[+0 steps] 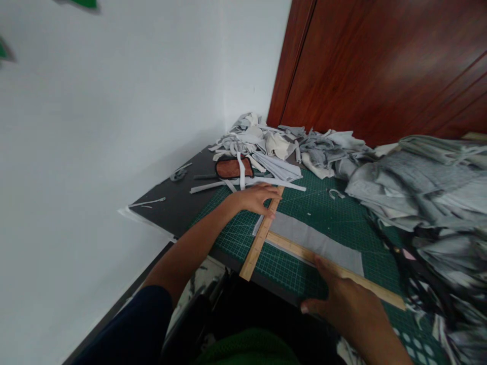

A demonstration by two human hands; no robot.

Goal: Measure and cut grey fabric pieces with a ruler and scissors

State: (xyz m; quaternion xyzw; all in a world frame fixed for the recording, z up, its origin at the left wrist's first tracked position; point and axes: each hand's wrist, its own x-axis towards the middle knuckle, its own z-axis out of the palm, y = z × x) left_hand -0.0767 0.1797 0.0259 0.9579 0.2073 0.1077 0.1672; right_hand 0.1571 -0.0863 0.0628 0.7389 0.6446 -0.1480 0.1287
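Note:
A wooden T-shaped ruler point(292, 247) lies across a strip of grey fabric point(304, 228) on a green cutting mat point(283, 274). My left hand point(258, 198) rests on the far part of its short crossbar, thumb and fingers apart. Along the ruler's long arm, my right hand point(348, 299) touches the near edge with a fingertip, and its thumb is spread away toward the table edge. Some of the right fingers are hidden behind the hand. Part of the fabric shows on both sides of the crossbar.
Large black scissors point(409, 268) lie at the right beside a heap of grey cloth point(429, 177). Pale fabric scraps point(262, 137) pile up at the back, near a brown, black-edged pad point(232, 168). A white wall point(133, 101) borders the dark table on the left.

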